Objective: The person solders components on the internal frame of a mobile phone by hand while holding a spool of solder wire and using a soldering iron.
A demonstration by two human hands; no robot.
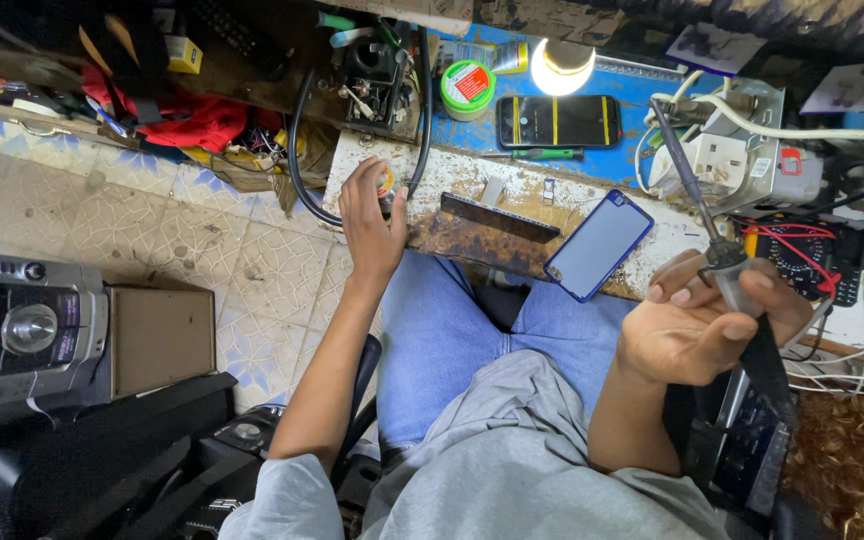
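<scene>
Right hand (pixel 697 330) closed round soldering iron (pixel 742 300) handle: light, rigid, tip hot, gripped at insulated handle. Left hand (pixel 370 225) loosely cupped over small solder reel (pixel 384 180) at desk (pixel 472 190) edge.

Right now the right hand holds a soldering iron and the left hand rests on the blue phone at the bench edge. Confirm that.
Not quite. In the head view the right hand does hold the soldering iron, but the left hand is on a small round tin, apart from the blue phone.
</scene>
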